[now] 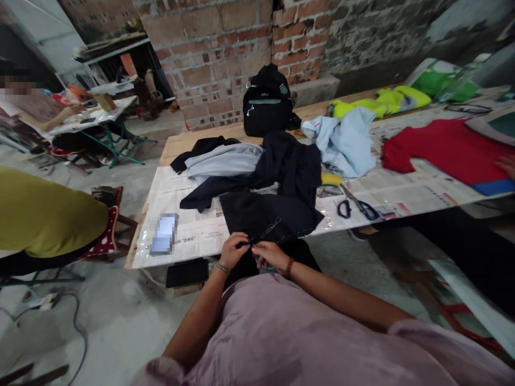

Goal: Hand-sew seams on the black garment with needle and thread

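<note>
Head view: dark cloth, edge in left grip

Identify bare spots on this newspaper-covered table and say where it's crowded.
Bare newspaper shows between the phone and the black cloth, and between the scissors and the red garment. Crowded: the middle, under heaped clothes before the backpack.
</note>
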### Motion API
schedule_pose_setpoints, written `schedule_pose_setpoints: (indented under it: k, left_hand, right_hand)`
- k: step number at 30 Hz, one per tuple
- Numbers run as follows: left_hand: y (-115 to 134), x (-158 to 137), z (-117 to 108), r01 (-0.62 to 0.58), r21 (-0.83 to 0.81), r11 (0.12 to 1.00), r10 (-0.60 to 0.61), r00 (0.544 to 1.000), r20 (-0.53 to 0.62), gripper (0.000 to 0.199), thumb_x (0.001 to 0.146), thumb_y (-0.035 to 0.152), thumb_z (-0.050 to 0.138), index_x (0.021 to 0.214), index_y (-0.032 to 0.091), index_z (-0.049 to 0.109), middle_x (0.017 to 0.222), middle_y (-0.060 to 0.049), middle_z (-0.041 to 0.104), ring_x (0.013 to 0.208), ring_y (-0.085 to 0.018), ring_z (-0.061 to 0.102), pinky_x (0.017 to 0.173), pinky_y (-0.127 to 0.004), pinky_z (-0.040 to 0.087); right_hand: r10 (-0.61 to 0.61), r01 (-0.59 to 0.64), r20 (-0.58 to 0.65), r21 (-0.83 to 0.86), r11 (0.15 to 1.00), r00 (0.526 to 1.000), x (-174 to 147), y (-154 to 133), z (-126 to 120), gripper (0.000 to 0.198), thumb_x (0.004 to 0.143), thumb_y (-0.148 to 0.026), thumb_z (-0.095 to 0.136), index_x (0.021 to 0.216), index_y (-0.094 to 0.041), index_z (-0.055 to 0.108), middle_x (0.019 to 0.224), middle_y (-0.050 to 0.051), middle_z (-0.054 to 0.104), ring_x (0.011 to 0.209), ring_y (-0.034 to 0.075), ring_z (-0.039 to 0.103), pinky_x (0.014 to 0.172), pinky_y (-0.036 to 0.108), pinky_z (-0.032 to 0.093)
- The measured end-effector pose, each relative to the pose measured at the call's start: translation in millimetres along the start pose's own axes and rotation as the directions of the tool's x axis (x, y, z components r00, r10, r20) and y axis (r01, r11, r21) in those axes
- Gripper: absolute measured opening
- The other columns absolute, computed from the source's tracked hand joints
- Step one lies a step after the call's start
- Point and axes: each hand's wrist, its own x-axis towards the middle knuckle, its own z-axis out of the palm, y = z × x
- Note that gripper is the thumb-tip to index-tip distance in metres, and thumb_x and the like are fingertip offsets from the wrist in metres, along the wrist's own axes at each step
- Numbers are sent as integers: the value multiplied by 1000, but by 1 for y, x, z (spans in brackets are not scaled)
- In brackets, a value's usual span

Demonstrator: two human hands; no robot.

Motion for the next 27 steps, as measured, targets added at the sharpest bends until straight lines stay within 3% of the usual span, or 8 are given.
schedule_pose_setpoints:
  k: [7,11,13,19,27]
  left_hand:
    - [10,0,-4,11,20,1000,-13,990,140,6,68,21,61,72,18,64,85,-5,64,83,-16,58,79,-32,45]
    - [10,1,-9,214,-113,970,-205,975,86,28,84,33,38,89,17,61,89,-6,64,80,-14,59,74,-30,46]
    - [9,2,-10,285,-140,948,-278,958,63,31,85,34,35,96,18,58,90,-5,64,77,-13,59,71,-28,47]
    - [8,7,-6,103,34,994,-107,984,142,12,69,25,61,78,18,63,95,-6,61,91,-16,55,84,-31,43]
    - [7,10,1,97,49,994,-104,980,169,9,71,22,58,74,18,65,93,-5,60,89,-15,55,83,-30,43]
  right_hand:
    - [28,-27,-79,16,1000,997,5,8,0,12,77,-23,49,73,-13,54,53,-5,53,30,3,43,30,16,24]
    - [55,-56,-65,-3,998,996,3,12,0,10,77,-20,49,83,-15,54,56,-4,56,30,4,45,30,16,24]
    - [54,-55,-57,-19,998,997,1,13,0,10,77,-18,47,85,-15,53,56,-4,57,30,4,45,31,16,24]
    - [8,-9,-5,-46,999,1000,-2,10,1,7,78,-18,43,77,-16,49,51,-6,55,28,4,44,31,16,23]
    - [8,-8,-4,-33,999,1000,-3,9,3,6,75,-14,41,73,-16,46,46,-7,53,28,5,42,31,16,23]
